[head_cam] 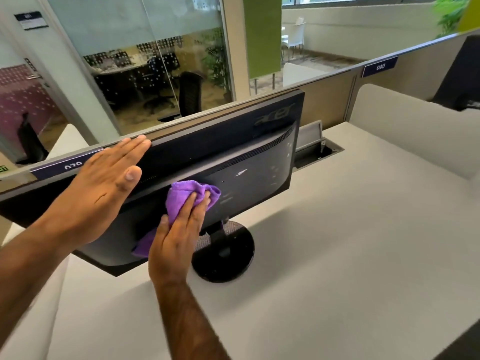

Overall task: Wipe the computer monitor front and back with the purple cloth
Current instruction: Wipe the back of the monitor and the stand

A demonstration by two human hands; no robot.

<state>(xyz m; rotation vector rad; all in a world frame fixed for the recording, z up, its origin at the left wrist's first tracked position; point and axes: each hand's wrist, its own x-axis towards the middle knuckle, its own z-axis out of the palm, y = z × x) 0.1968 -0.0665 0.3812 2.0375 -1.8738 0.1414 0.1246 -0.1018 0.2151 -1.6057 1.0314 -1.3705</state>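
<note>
A black computer monitor [233, 149] stands on its round base [228, 255] with its back side turned toward me; the screen side is hidden. My left hand [104, 190] lies flat with fingers together against the upper left of the monitor's back, reaching its top edge. My right hand [176, 240] presses a crumpled purple cloth [187, 196] against the lower middle of the back, just above the stand's neck. Part of the cloth hangs out below my palm.
The white desk [337, 255] stretches to the right and toward me. A partition [330, 97] with number tags runs behind the monitor. An open cable hatch [317, 149] sits behind its right edge. A second dark monitor [459, 81] stands at far right.
</note>
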